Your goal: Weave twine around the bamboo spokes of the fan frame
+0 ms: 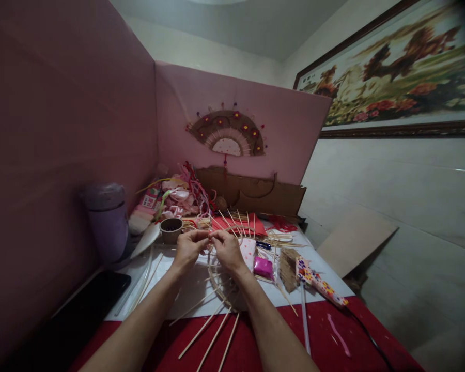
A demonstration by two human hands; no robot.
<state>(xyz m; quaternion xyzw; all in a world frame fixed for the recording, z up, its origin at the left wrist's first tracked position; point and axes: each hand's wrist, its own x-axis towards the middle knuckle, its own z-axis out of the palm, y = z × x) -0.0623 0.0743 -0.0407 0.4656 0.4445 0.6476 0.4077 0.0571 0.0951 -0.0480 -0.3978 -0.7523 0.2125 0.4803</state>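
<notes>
My left hand (189, 249) and my right hand (228, 250) meet above the table with fingertips pinched together. A tiny reddish bit shows between them, too small to name. Beneath and between my forearms is a round frame (216, 285) with thin wooden sticks (206, 330) radiating from it, some towards me and others fanning out beyond my hands. Its rim runs up to my fingers, and my right forearm hides part of it. Just past my right hand lies a white cloth with pink dots (248, 249), beside a magenta packet (263, 267).
A brown cup (171, 230) and a purple tumbler (107, 222) stand on the left, near a black phone (104, 287). At right lies a flower-patterned glue gun (320, 281) with a cord. Yarn and fabric (182, 199) are piled behind. A decorated fan (228, 133) hangs on the pink panel.
</notes>
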